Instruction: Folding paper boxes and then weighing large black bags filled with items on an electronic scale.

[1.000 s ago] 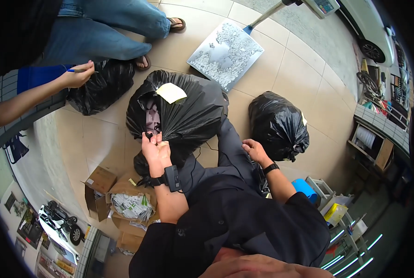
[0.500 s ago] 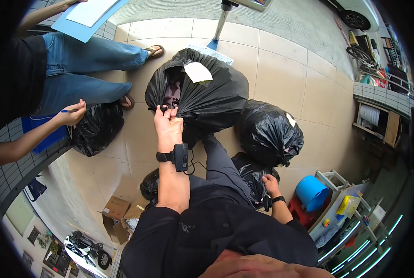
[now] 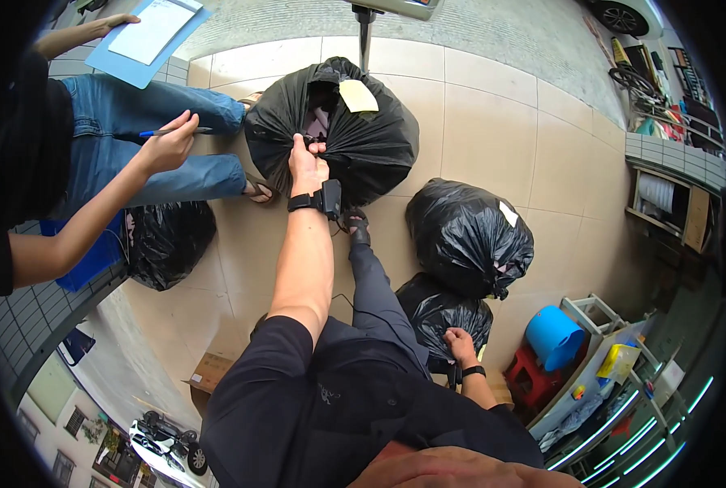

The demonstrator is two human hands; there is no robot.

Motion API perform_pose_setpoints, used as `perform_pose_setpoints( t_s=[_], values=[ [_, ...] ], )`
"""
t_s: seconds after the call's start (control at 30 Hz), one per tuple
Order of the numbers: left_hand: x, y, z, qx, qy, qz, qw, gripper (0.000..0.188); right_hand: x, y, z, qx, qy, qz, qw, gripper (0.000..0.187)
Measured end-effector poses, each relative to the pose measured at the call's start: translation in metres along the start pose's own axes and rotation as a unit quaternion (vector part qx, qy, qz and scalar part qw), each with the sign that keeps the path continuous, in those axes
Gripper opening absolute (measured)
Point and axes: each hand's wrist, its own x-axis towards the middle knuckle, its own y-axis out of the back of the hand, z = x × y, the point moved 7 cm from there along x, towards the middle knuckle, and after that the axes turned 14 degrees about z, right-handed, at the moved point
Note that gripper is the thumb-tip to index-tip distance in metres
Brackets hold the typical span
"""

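Head view: the person's left hand (image 3: 308,165) is clamped on the gathered plastic at the mouth of a large black bag (image 3: 363,150), closed tightly around the bunched edge. That bag is at the upper middle, at the end of the person's outstretched arm, bulging and pleated, in front of a scale pole (image 3: 365,45); what it rests on is hidden beneath it. Its mouth gapes enough to show pinkish contents (image 3: 318,122), and a pale yellow slip (image 3: 358,96) lies on it beside the gap. A black device (image 3: 329,199) is strapped to the left wrist.

The right hand (image 3: 460,343) is low, well apart from the left, curled over a small black bag (image 3: 428,313); whether it grips the plastic I cannot tell. Its wrist wears a dark band (image 3: 473,372). Just beyond the small black bag, a tied black bag (image 3: 460,232) sits on the tiled floor (image 3: 485,122), with a pale label (image 3: 508,214) on its side.

At the left stands a co-worker in jeans (image 3: 147,106), with a blue clipboard (image 3: 135,71) and white sheet (image 3: 156,32) in one hand and a blue pen (image 3: 161,132) in the other. Near the co-worker's legs is another black bag (image 3: 172,244), beside a blue bin (image 3: 86,264). Toward the lower right, a light-blue bucket (image 3: 554,337) is by a red stool (image 3: 530,378).
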Motion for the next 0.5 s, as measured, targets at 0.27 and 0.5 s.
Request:
perform_pose_setpoints(
  t_s=[0.27, 0.5],
  values=[
    [0.067, 0.024, -0.043, 0.027, 0.1, 0.013, 0.995, 0.028, 0.03, -0.014, -0.035, 0.026, 0.018, -0.027, 0.999, 0.031],
    [0.028, 0.059, -0.03, 0.133, 0.093, 0.027, 0.986, 0.035, 0.038, -0.016, -0.045, -0.015, 0.104, -0.029, 0.994, 0.025]
  ],
)
